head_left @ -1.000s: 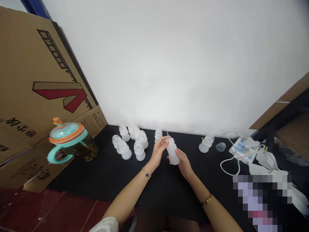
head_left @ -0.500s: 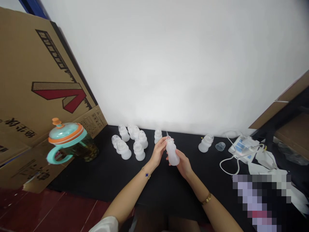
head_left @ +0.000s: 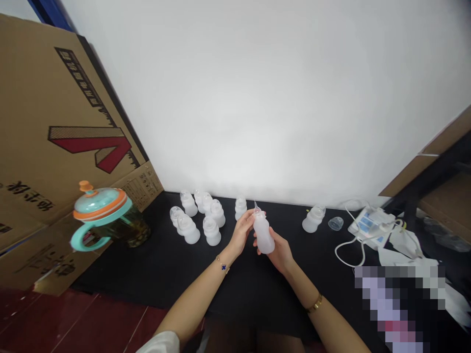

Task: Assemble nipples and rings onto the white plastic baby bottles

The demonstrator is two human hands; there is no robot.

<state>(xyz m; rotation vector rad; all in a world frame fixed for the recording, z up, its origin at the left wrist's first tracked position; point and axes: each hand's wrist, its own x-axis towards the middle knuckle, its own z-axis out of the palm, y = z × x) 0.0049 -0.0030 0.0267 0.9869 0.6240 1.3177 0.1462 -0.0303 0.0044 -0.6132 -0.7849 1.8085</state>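
Observation:
A frosted white baby bottle (head_left: 263, 234) with a clear pointed tip is held up over the black table, leaning slightly left. My right hand (head_left: 280, 251) wraps its lower body from the right. At the bottle's neck, the fingers of my left hand (head_left: 243, 229) are closed on the collar below the tip. Just behind my left hand stands another capped bottle (head_left: 241, 208). Several similar bottles (head_left: 189, 229) with clear domed caps cluster to the left. On the right is one more capped bottle (head_left: 314, 218), with a loose clear cap (head_left: 335, 223) beside it.
A large jug (head_left: 110, 215) with a turquoise handle and orange-trimmed lid stands at the left, before a big cardboard box (head_left: 44, 108). White cable (head_left: 349, 255), a white box and paper lie at the right. A white wall (head_left: 265, 98) closes off the back.
Both hands keep their hold on the bottle, which has barely shifted. The rest of the scene looks the same.

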